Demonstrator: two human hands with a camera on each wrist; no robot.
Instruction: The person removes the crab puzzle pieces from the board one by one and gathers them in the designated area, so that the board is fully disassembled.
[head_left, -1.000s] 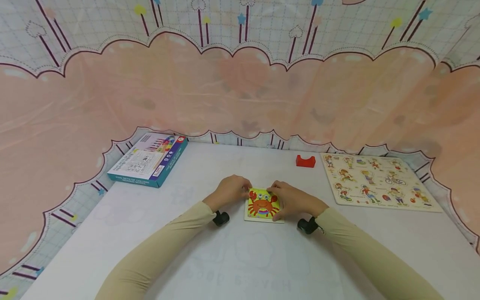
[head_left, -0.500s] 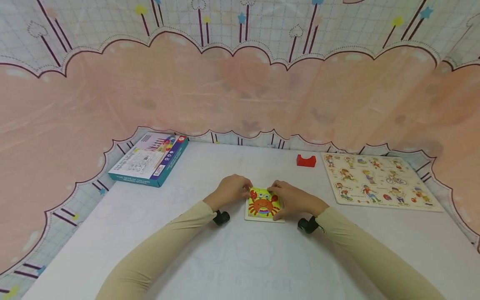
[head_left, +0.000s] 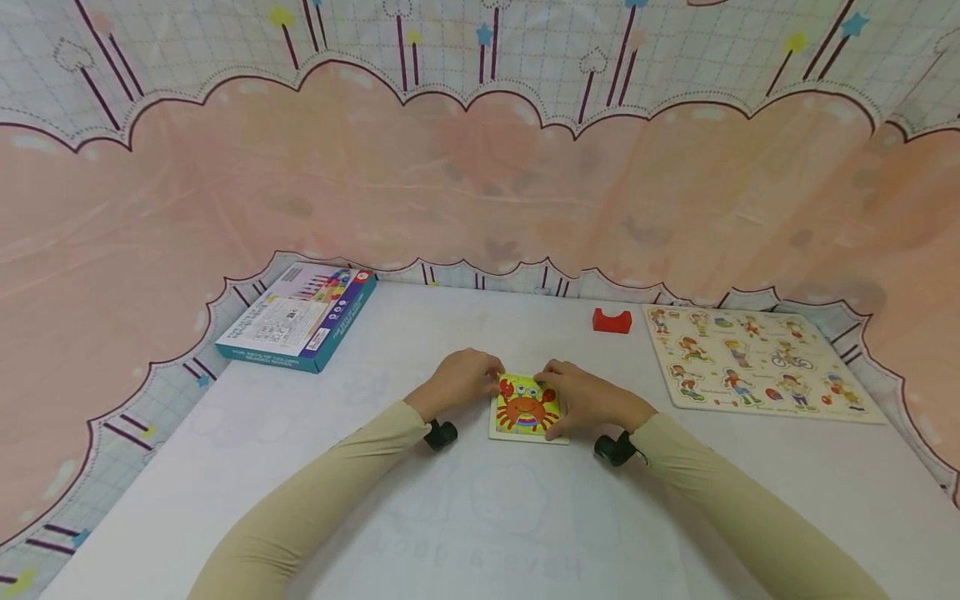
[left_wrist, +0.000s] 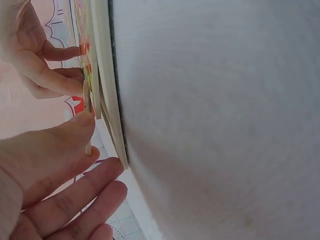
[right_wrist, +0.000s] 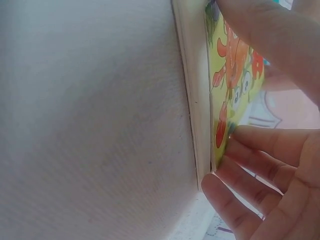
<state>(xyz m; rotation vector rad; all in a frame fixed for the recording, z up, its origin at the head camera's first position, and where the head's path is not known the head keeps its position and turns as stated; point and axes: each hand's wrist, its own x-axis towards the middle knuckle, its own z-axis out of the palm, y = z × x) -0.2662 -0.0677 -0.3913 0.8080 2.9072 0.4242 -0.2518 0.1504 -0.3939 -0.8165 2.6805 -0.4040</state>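
Note:
A small square wooden jigsaw puzzle (head_left: 527, 415) with a smiling red crab on yellow lies flat on the white table, its pale board edge (head_left: 517, 438) toward me. At its upper left corner, my left hand (head_left: 459, 382) pinches a thin puzzle piece (left_wrist: 88, 149) between thumb and index finger; the left wrist view shows that piece raised above the board. My right hand (head_left: 592, 398) holds the puzzle's right side, thumb near the lower right corner and fingers at the top edge. In the right wrist view, those fingertips (right_wrist: 212, 187) touch the board's side. The piece's printed face is mostly hidden.
A teal and white box (head_left: 296, 317) lies at the back left. Right of centre at the back stands a red block (head_left: 612, 322) with a curved notch. Beside it lies a large wooden puzzle board (head_left: 757, 362) with figures. A printed curtain (head_left: 480, 192) hangs behind the table.

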